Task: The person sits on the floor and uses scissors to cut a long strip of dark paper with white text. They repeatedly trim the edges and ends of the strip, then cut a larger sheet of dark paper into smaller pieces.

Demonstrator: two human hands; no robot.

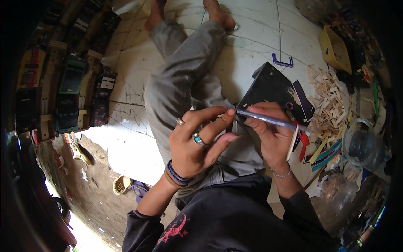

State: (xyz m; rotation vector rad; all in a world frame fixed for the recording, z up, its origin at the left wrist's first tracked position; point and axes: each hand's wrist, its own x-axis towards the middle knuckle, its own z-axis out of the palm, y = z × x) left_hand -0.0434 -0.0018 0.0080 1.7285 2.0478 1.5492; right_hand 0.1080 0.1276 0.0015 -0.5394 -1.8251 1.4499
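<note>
A thin, glossy blue-violet strip [268,119] is held above my lap, slanting down to the right. My right hand [272,134] is closed on it, thumb below and fingers above. A pale wooden stick [293,143] stands across its right end; whether the two are joined I cannot tell. My left hand [200,136], with rings on it, touches the strip's left end with its fingertips, while its thumb is held apart. Just beyond the strip lies a black board or box [266,90] with a dark, blue-edged strip [302,101] at its right side.
A heap of small wooden pieces [329,105] covers the floor at right, near a clear plastic jar [358,145], a red tool [304,145] and a yellow basin [334,49]. Ahead lies a blue U-shaped frame [282,64]. Model trucks [69,90] line the left side; a clog [121,185] lies lower left.
</note>
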